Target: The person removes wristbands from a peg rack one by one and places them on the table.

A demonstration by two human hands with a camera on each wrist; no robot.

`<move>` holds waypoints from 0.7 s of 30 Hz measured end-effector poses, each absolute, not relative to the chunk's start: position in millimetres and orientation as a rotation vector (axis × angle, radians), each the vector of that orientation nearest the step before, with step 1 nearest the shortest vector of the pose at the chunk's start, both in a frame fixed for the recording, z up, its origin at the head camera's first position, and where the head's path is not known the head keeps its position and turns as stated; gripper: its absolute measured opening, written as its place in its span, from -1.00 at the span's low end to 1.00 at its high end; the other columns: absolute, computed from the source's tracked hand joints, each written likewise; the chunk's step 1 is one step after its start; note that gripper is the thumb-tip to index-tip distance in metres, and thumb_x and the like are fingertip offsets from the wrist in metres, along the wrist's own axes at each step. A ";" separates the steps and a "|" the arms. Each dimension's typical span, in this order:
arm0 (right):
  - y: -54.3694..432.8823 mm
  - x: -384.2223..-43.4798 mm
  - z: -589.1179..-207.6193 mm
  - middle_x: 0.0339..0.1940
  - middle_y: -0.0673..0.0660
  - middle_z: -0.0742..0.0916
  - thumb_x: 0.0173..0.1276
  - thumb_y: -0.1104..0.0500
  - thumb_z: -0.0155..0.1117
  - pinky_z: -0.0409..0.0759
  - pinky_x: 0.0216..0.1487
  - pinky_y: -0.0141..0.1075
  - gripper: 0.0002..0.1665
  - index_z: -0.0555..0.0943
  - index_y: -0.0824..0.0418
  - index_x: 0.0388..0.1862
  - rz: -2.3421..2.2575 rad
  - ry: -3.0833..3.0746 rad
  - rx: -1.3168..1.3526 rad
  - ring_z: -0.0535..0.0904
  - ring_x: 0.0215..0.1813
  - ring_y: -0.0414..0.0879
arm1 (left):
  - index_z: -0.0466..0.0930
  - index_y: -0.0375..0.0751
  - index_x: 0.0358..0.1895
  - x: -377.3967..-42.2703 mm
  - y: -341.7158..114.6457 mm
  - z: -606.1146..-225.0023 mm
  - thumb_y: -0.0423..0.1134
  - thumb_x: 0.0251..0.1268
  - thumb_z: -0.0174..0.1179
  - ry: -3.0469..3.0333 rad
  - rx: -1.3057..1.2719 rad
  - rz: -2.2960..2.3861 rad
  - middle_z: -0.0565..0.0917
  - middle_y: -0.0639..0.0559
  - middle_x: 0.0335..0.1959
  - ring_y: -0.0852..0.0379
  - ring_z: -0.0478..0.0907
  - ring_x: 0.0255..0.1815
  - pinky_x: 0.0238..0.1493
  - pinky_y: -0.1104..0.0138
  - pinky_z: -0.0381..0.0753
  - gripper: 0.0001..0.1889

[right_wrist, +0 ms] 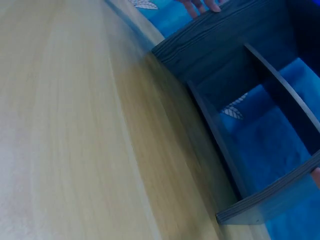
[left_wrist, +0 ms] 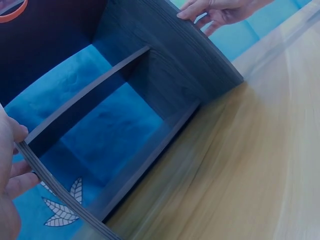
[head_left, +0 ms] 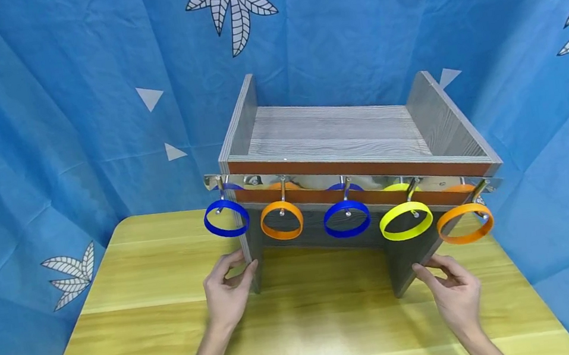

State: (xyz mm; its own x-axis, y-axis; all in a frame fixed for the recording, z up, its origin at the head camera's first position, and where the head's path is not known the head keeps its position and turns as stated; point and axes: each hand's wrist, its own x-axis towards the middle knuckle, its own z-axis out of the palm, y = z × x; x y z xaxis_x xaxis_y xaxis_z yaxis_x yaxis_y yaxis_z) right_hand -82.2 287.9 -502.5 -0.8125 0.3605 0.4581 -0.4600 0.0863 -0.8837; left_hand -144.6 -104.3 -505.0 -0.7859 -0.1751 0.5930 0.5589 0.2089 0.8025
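Note:
A grey wood-grain shelf rack [head_left: 337,125] with tall side panels is at the middle of the table. My left hand [head_left: 227,290] pinches the front edge of its left panel, thumb on the inner side. On the right panel's front edge my right hand [head_left: 456,293] has a similar pinch. Along the front runs a shiny metal hook rail [head_left: 312,181]. Rings hang from its hooks: a blue ring [head_left: 228,231], an orange ring [head_left: 283,234], another blue ring [head_left: 348,232], a yellow ring [head_left: 407,233] and another orange ring [head_left: 467,236].
The light wooden table [head_left: 136,323] extends around the rack. Behind and beside it hangs a blue cloth [head_left: 340,26] with leaf prints. Inside the rack, a middle shelf [left_wrist: 85,102] spans the two side panels.

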 end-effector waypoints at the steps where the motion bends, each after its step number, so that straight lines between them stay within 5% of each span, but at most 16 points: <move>1: 286.0 -83.5 -502.4 -0.25 -0.05 0.84 0.20 0.73 0.30 0.85 -0.16 -0.47 -0.71 0.64 0.70 -0.06 1.783 -1.795 0.083 0.78 -0.17 -0.24 | 0.76 -0.41 -0.06 -143.9 -106.5 -504.7 -0.64 0.14 0.44 -1.905 -0.351 -1.625 0.77 -0.32 -0.24 0.48 0.68 -0.12 -0.25 0.42 0.88 -0.71; 13: 263.8 -100.9 -503.5 -0.23 -0.11 0.82 0.22 0.70 0.32 0.84 -0.16 -0.52 -0.70 0.64 0.68 -0.04 1.818 -1.804 0.184 0.75 -0.14 -0.31 | 0.74 -0.49 -0.09 -140.0 -128.8 -501.5 -0.68 0.10 0.44 -1.886 -0.269 -1.597 0.73 -0.33 -0.29 0.50 0.67 -0.16 -0.24 0.53 0.84 -0.72; 21: 250.8 -115.8 -506.4 -0.24 -0.14 0.81 0.23 0.67 0.35 0.83 -0.17 -0.52 -0.69 0.67 0.64 -0.02 1.822 -1.803 0.222 0.75 -0.13 -0.32 | 0.73 -0.53 -0.09 -140.7 -143.6 -500.1 -0.71 0.09 0.40 -1.847 -0.242 -1.616 0.74 0.25 -0.23 0.47 0.70 -0.17 -0.23 0.50 0.84 -0.71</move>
State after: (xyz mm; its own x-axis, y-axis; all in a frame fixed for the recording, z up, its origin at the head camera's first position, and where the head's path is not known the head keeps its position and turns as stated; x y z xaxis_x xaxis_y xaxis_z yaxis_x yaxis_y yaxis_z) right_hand -115.8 250.8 -506.4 -0.8288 0.2704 0.4899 -0.4927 0.0623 -0.8679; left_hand -140.7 -143.6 -500.1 -0.7629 -0.2792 0.5832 0.5409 0.2185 0.8122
